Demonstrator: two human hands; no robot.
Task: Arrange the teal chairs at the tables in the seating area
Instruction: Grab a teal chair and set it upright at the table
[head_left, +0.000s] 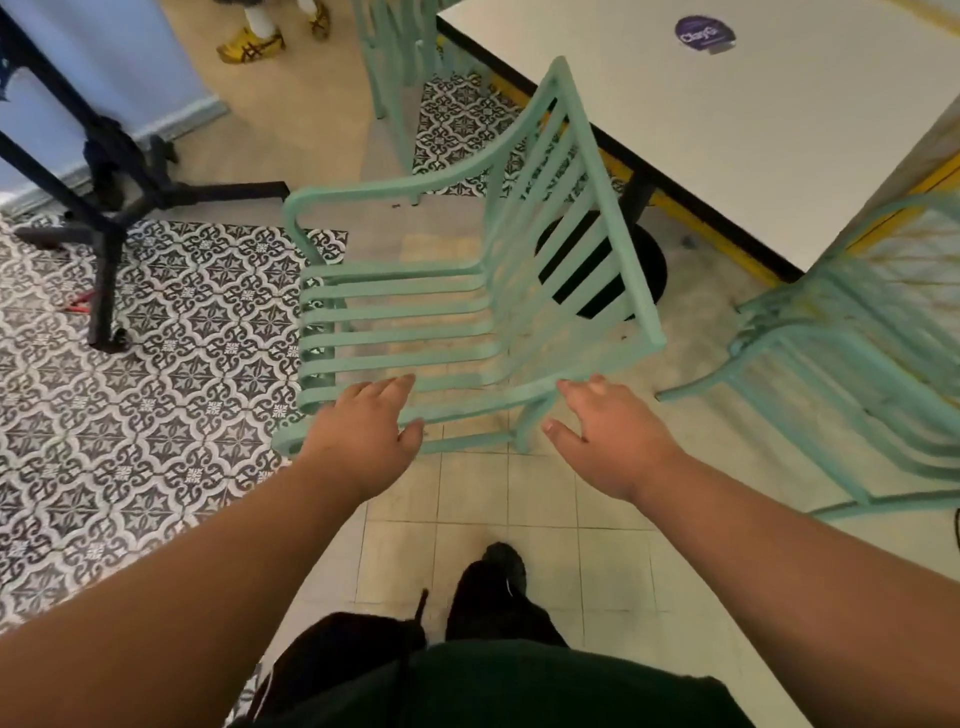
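A teal chair (395, 322) of metal slats stands on the floor just beside the white desk (779, 130). Its backrest is on the desk's side and its seat points away, toward the patterned floor tiles (156, 364). Through the back slats shows the desk's black pedestal base (644, 260).

Both arms reach forward over the chair's near armrest. The left hand (363, 431) hangs above the front part of that rail, and the right hand (608, 436) is near the corner where the rail meets the backrest. Each grip is wide, with fingers spread and relaxed and holding nothing. I cannot tell whether the fingertips touch the metal.

A second teal chair (857, 374) stands to the right at the desk's near corner, and a third teal chair (395, 62) is at its far side. A round purple sticker (704, 32) lies on the desktop. To the left is a black metal stand (104, 208), and at the top edge someone's yellow shoes (249, 44).
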